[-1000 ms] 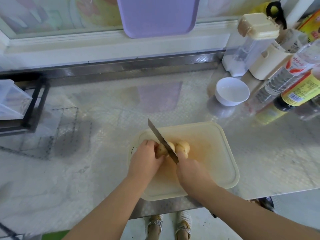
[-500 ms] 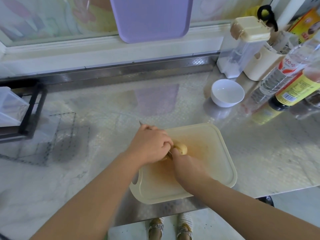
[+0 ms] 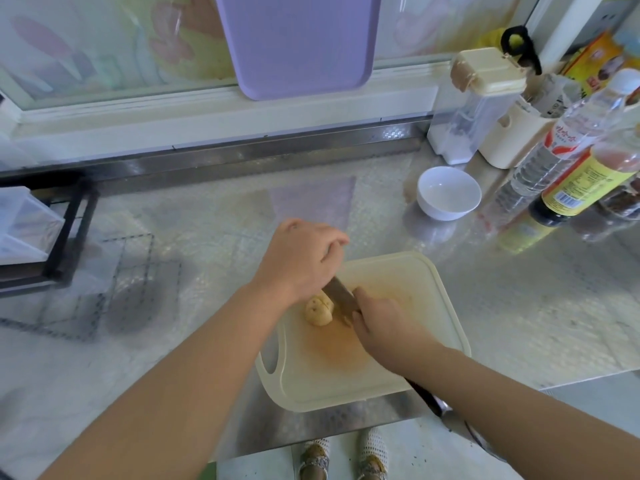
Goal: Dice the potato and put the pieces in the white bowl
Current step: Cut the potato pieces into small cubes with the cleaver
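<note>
A pale potato piece point(image 3: 318, 310) with cut lines lies on the cream cutting board point(image 3: 415, 344), just left of the knife blade point(image 3: 341, 296). My right hand point(image 3: 382, 325) grips the knife handle over the middle of the board. My left hand point(image 3: 299, 259) lies over the far end of the blade with its fingers bent down. What sits under those fingers is hidden. The white bowl point(image 3: 449, 194) stands empty on the counter, beyond the board to the right.
Bottles point(image 3: 568, 188) and cream containers point(image 3: 485, 109) crowd the back right corner behind the bowl. A purple tray point(image 3: 298, 43) leans on the back wall. A black rack point(image 3: 65, 233) with a clear box stands at the left. The counter's front edge runs just under the board.
My left hand has moved off the potato and up onto the far end of the blade. One potato piece now shows left of the knife. The view has shifted slightly.
</note>
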The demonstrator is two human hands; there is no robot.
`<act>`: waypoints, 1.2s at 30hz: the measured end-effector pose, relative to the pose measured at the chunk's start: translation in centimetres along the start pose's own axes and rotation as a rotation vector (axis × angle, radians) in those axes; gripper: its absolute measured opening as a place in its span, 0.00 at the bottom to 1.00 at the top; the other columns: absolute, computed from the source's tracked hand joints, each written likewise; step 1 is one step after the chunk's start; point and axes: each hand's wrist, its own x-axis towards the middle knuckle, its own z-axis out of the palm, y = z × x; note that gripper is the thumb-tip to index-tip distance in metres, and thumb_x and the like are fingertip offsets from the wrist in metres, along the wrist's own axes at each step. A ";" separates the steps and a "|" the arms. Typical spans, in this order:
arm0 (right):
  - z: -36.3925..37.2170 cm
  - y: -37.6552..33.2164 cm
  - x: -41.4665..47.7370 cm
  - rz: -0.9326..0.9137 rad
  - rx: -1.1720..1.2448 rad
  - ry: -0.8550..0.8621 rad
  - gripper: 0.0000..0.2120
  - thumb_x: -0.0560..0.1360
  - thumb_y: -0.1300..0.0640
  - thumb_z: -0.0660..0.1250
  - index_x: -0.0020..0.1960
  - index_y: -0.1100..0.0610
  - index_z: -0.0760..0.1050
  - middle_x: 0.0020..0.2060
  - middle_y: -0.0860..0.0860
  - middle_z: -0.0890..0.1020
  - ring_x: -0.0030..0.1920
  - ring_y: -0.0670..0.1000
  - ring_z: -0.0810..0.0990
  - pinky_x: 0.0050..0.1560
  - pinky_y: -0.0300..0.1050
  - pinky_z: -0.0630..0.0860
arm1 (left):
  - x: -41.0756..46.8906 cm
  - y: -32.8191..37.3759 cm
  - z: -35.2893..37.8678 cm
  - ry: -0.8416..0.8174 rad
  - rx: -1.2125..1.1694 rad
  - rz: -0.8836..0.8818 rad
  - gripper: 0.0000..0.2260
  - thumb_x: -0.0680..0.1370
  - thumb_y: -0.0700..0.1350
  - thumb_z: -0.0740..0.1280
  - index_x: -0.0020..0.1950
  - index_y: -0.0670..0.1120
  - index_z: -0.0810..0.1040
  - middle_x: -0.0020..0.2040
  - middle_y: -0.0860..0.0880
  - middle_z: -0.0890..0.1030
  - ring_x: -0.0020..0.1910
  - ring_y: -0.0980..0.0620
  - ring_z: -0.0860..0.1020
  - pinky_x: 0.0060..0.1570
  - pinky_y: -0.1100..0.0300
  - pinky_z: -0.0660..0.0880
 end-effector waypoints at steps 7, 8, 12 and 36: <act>-3.0 2.6 -0.3 0.122 0.124 0.155 0.06 0.83 0.55 0.55 0.47 0.53 0.65 0.35 0.52 0.78 0.31 0.52 0.78 0.35 0.54 0.80 | -2.8 0.3 2.6 0.322 -0.154 -0.087 0.08 0.78 0.42 0.63 0.55 0.50 0.78 0.50 0.54 0.79 0.48 0.52 0.78 0.49 0.52 0.77; -3.2 3.2 -0.3 0.154 0.126 0.170 0.06 0.83 0.55 0.55 0.48 0.53 0.66 0.36 0.52 0.78 0.31 0.52 0.79 0.37 0.56 0.81 | -2.9 0.5 3.5 0.184 -0.155 -0.115 0.09 0.78 0.45 0.64 0.57 0.52 0.77 0.52 0.55 0.79 0.49 0.52 0.78 0.50 0.52 0.77; -3.5 5.0 -0.5 0.233 0.126 0.193 0.06 0.83 0.54 0.55 0.48 0.53 0.67 0.36 0.52 0.79 0.33 0.54 0.81 0.39 0.58 0.82 | -3.0 1.9 6.7 -0.385 0.095 -0.119 0.27 0.74 0.63 0.65 0.71 0.58 0.65 0.66 0.54 0.70 0.60 0.47 0.75 0.64 0.52 0.69; -2.6 6.0 0.1 0.229 0.120 0.110 0.06 0.84 0.55 0.53 0.50 0.55 0.66 0.37 0.55 0.79 0.34 0.57 0.82 0.39 0.57 0.80 | -3.5 0.1 7.9 -0.220 0.212 -0.162 0.17 0.74 0.55 0.67 0.59 0.50 0.75 0.55 0.52 0.71 0.48 0.48 0.75 0.44 0.60 0.70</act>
